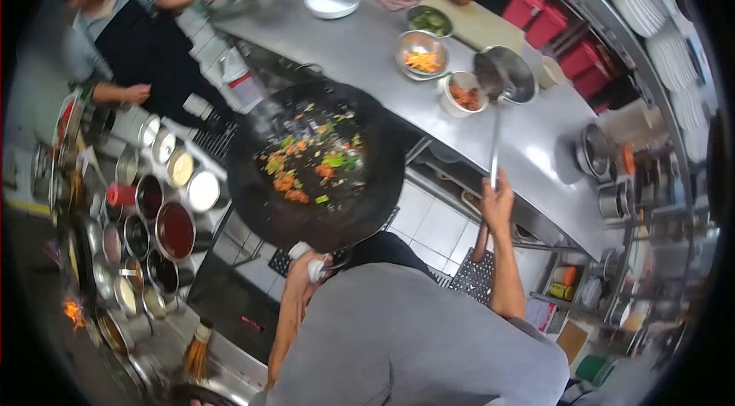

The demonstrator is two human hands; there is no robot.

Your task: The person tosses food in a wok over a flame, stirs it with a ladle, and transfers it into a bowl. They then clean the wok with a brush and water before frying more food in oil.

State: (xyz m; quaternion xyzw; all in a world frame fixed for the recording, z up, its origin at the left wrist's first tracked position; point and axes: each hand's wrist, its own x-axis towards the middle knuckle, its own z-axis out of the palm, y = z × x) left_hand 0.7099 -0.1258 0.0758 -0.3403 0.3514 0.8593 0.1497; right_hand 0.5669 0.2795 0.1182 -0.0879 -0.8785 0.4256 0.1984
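My left hand (305, 267) is closed round the near handle of a big black wok (253, 199), with a white cloth (315, 270) between hand and handle. Chopped vegetables and orange-red pieces (325, 169) are scattered over the wok's inside. In my right hand (498, 203) is a long-handled ladle (495, 138), its wooden end pointing down. The dark ladle head (490, 73) is over the steel counter, between a white bowl (452, 105) of reddish food and a metal bowl (523, 77), overlapping the metal bowl in this view.
Sauce pots (174, 231) and seasoning containers crowd the left. On the steel counter (528, 153) stand a bowl of orange shreds (423, 61), a bowl of greens (430, 21), white plates (332, 0) and a cutting board (475, 16). One person stands at left; another's hands work behind the board.
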